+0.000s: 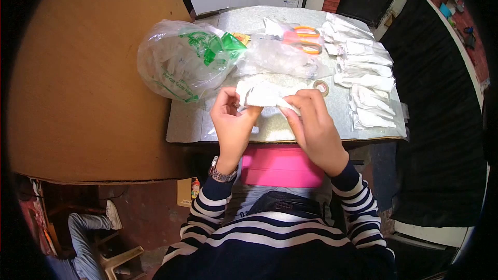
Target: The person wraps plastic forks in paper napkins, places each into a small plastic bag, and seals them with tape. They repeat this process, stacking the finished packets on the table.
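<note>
A folded white paper napkin (262, 95) is held up above the near part of the table, stretched between both hands. My left hand (232, 124) pinches its left end between thumb and fingers. At the other end, the thumb and fingers of my right hand (317, 132) close on a narrow edge of the napkin. Just beyond my right hand lies a roll of tape (321, 88). A clear plastic bag (277, 59) rests behind the napkin. What lies inside the folds is hidden.
A large plastic bag with green print (174, 65) stands at the left. Orange-handled scissors (310, 47) lie at the back. Several white wrapped packets (363, 67) line the table's right side. Something pink (280, 168) sits on my lap. Another person's leg (85, 236) shows lower left.
</note>
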`<state>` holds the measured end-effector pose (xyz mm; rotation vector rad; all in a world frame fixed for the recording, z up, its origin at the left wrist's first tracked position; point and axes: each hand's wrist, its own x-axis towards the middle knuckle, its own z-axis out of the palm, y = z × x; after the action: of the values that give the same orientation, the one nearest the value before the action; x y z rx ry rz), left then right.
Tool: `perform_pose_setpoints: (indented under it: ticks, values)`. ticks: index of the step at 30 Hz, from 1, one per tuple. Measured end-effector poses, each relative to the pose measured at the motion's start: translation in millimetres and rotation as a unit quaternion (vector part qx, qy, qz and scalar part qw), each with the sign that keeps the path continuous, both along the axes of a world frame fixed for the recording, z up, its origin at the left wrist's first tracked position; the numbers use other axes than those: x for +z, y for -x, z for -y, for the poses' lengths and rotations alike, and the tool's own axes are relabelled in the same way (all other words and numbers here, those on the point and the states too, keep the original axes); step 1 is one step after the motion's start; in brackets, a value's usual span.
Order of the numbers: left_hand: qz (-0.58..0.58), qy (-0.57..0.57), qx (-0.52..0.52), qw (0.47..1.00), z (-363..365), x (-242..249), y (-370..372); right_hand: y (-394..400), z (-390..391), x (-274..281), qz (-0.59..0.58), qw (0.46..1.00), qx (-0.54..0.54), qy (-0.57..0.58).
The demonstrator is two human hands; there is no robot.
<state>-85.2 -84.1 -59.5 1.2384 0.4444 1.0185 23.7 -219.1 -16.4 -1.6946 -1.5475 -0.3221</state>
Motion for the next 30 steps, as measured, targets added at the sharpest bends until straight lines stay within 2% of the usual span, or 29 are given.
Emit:
perform_pose_setpoints:
  ticks: [2,6,9,12,15,21,24,30]
  values:
    - [-0.002,0.017,-0.027,0.999,8.0,8.9,-0.9,5.0,-1.6,-3.1,-0.006,1.000,0.002,0.003]
    - [0.084,0.056,-0.057,0.993,6.3,3.9,-7.0,7.3,-2.8,-7.0,-0.008,1.000,0.002,-0.005]
    - [0.115,0.169,-0.092,0.975,6.9,6.4,-6.5,8.4,-3.4,-7.7,-0.023,1.000,0.002,-0.007]
    - [0.188,0.301,-0.146,0.924,2.5,1.2,-5.7,10.4,-5.1,-9.7,-0.034,0.999,-0.006,-0.015]
    - [0.184,0.331,-0.164,0.911,2.5,2.7,-6.5,11.8,-6.5,-10.9,-0.044,0.999,-0.021,-0.021]
    - [0.178,0.294,-0.133,0.930,8.7,10.8,-0.7,14.4,-7.6,-13.9,-0.050,0.998,-0.039,-0.028]
    - [0.243,0.322,-0.154,0.902,12.1,8.4,5.5,13.5,-7.7,-13.9,-0.042,0.997,-0.050,-0.032]
    - [0.272,0.226,-0.138,0.925,21.9,8.0,4.7,15.6,-8.8,-14.8,-0.069,0.996,-0.049,-0.039]
